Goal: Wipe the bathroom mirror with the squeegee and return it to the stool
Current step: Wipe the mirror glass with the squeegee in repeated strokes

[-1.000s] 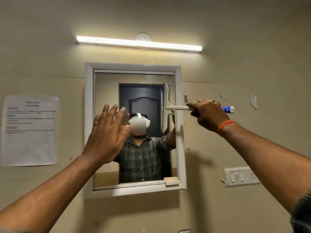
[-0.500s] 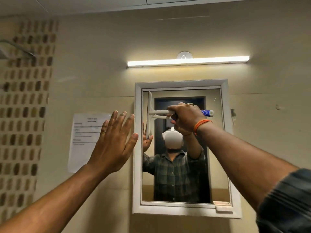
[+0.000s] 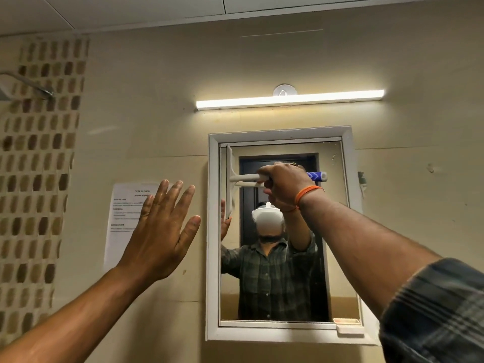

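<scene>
Left hand (image 3: 161,229) raised flat beside the mirror (image 3: 337,231), fingers straight, grasping nothing. Squeegee (image 3: 230,179) blade upright against the glass's left edge, just left of the right hand (image 3: 285,184) clenched round its handle. Best pressed evenly and dragged slowly, each pass overlapping.

There is one view only, from a wide-angle camera worn on the person's head. It looks forward and slightly up at a bathroom wall, close enough that both outstretched arms reach it. The mirror (image 3: 282,284) sits right of centre, the tube light (image 3: 289,99) above it, and a strip of ceiling (image 3: 131,11) shows at the top. The left hand (image 3: 159,231) and right hand (image 3: 286,186) enter from the bottom corners. The mirror faces the camera almost squarely, so the headset (image 3: 267,217) carrying it shows in the reflection. Straight lines bow toward the frame edges.
</scene>
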